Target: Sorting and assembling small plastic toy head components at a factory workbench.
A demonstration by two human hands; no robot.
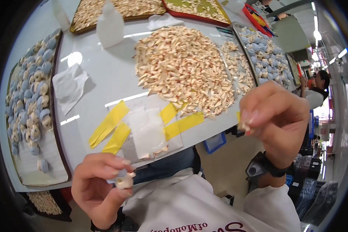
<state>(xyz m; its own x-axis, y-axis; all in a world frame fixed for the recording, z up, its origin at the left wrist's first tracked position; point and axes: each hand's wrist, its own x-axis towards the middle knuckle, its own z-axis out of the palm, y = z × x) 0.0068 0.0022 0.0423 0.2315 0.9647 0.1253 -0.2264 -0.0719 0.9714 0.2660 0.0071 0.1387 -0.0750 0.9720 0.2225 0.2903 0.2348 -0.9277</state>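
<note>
A workroom with strip lights stretches away at 2 o'clock, where another person (317,91) sits. The pale, glossy table (92,112) bears a large heap of small cream pieces (181,69) at 12 o'clock, a tray of blue-and-cream pieces (45,164) at 9 and a white bottle (110,29) at 11. Yellow tape (109,123) lies around a clear-covered white patch (145,129) near the table's near edge.

At 7 to 8 o'clock, the left hand (100,185) grips a rounded blue-and-cream piece (123,181) between thumb and fingers; its blue side faces 10 o'clock, and a small cream nub juts toward 2. Being roundish, it shows no clear long axis. At 3 o'clock, the right hand (276,120) pinches a small cream bit (244,127), its reddish end toward 5; fingers partly cover it, so I cannot tell its full axis.
</note>
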